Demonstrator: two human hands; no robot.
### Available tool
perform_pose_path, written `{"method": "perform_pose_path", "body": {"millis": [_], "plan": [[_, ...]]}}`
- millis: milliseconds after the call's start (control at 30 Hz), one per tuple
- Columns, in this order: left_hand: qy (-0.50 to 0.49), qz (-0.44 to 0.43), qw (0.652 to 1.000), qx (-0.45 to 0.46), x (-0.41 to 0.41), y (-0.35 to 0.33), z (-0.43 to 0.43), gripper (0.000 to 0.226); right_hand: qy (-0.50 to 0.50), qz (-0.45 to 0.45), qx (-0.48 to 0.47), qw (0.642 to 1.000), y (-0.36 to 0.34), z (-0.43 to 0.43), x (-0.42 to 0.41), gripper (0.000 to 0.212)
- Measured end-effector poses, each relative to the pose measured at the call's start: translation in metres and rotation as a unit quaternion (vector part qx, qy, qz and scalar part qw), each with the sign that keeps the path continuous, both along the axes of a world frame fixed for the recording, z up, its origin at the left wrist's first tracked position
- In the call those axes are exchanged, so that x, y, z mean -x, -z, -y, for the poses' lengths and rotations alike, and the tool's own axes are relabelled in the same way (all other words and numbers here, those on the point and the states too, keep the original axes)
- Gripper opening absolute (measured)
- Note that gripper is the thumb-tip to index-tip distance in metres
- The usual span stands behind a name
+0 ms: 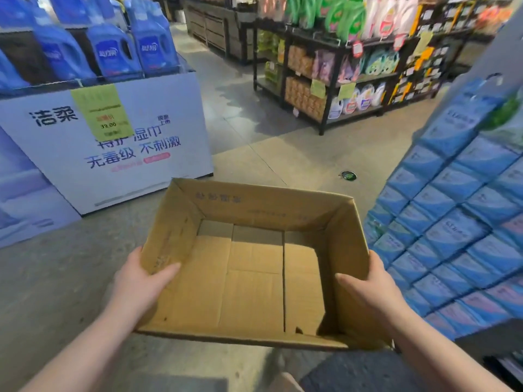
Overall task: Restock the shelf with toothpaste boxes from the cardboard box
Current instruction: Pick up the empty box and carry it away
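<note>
An open brown cardboard box point(254, 278) hangs in front of me above the floor, held at its two short sides. Nothing lies inside it; only its folded bottom flaps show. My left hand point(138, 278) grips the left wall, thumb inside. My right hand point(368, 284) grips the right wall the same way. At my right stands a shelf point(452, 227) packed with rows of blue boxes, close to the carton's right side.
A white display bin point(113, 142) with blue detergent bottles stands ahead on the left. Dark shelving point(339, 80) with packaged goods lines the far side of the aisle. Grey floor point(283, 154) stretches between them, with a small dark round disc point(348, 175) on it.
</note>
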State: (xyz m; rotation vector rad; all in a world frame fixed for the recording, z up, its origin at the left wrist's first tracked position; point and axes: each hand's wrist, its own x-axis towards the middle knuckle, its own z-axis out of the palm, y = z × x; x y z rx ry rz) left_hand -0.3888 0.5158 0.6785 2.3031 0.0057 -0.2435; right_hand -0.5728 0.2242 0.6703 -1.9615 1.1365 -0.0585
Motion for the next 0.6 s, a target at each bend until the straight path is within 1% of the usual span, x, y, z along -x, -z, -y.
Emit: {"method": "perform_pose_path", "body": {"millis": [133,267,367,600], "plan": [[0.033,-0.023,0.999,0.004,-0.064,0.008,0.055,0.056,0.055,-0.019,0.008,0.998,0.011,0.03,-0.046,0.082],[0.071,-0.049,0.996,-0.01,-0.127,0.026,0.112,0.068,0.101,-0.035,-0.003,0.994,0.029,0.073,-0.097,0.075],[0.1,-0.058,0.993,-0.038,-0.178,0.032,0.157,0.068,0.127,-0.044,-0.025,0.991,0.037,0.108,-0.138,0.076],[0.138,-0.072,0.985,-0.072,-0.268,0.043,0.25,0.067,0.151,-0.059,-0.023,0.986,0.045,0.186,-0.212,0.082]]}}
